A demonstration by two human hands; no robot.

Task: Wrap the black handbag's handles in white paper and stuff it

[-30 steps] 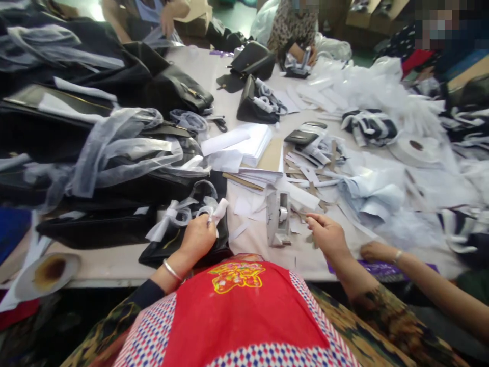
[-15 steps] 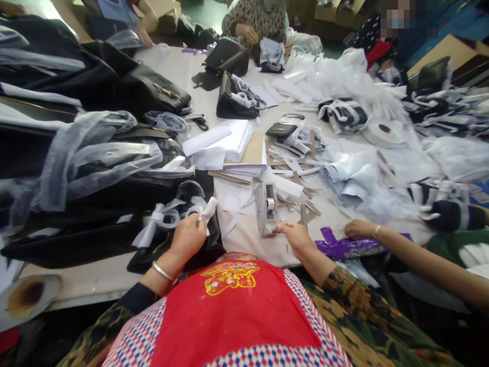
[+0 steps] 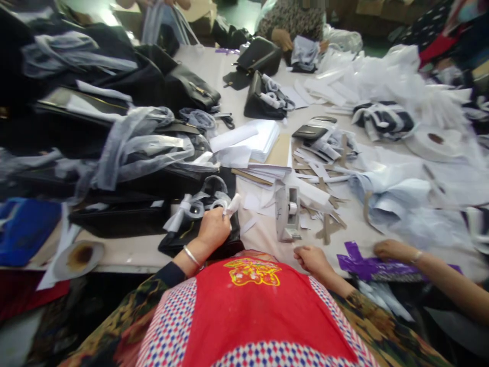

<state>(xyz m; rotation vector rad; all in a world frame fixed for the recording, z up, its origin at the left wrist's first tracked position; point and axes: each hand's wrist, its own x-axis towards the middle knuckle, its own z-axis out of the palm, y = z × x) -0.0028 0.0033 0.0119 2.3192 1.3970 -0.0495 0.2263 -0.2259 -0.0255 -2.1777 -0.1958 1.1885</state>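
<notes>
One table (image 3: 130, 252) bears a black bag (image 3: 173, 243) at its near edge, left of a grey tape dispenser (image 3: 283, 216); we find the right hand (image 3: 310, 260) just beside the dispenser, fingers pressed together, whether on anything we cannot tell, and the left hand (image 3: 214, 228) pinching white wrapping (image 3: 233, 204) on the bag. We judge that a loosened left pinch could let the wrapping unroll. We see a dark mark (image 3: 278, 210) on the dispenser's side but read no brand or label.

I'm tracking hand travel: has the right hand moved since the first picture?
Yes: judged against the tape dispenser, the right hand has moved left and closer to the red apron.
</notes>
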